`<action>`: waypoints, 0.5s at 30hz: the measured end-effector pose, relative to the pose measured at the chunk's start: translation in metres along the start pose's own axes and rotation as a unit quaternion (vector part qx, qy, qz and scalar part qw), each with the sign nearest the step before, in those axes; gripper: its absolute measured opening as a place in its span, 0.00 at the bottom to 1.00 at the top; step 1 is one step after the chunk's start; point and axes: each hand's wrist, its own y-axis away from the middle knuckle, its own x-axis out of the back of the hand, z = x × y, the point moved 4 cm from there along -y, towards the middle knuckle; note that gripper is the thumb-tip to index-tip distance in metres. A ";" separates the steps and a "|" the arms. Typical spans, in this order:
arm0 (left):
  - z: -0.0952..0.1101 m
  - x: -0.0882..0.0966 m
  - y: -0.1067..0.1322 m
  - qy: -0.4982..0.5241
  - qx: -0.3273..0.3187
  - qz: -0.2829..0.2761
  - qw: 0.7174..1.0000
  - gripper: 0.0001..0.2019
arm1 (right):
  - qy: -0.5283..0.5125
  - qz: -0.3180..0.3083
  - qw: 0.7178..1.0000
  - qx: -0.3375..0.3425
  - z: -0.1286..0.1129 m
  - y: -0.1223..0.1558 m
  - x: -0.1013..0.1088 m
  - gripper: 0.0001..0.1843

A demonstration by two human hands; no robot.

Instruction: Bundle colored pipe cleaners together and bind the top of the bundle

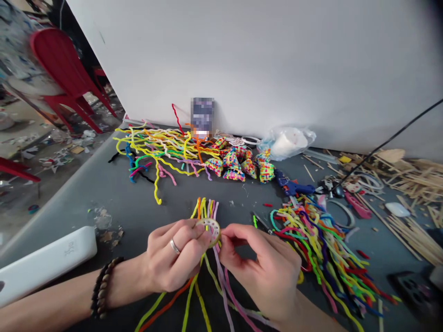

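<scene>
Left hand (173, 258) is pinching a small perforated ring (209, 230) with pipe cleaners (207, 207) threaded through — weaving step underway. Right hand (266, 267), fingers closed on a lilac strand (221, 272), is likely needing to feed it through the next hole — steadily.

A cluttered craft workshop: a grey table (114, 193) against a white wall is strewn with heaps of coloured pipe cleaners (162, 147), woven cones (235, 166), a blue glue gun (294, 186) and wooden sticks (415, 180), with paper scraps littering the floor beside red plastic chairs (65, 69).
</scene>
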 end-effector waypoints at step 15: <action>0.017 -0.015 0.002 0.293 0.108 -0.172 0.934 0.18 | -0.042 -0.092 0.990 -0.096 0.069 -0.025 0.006 0.02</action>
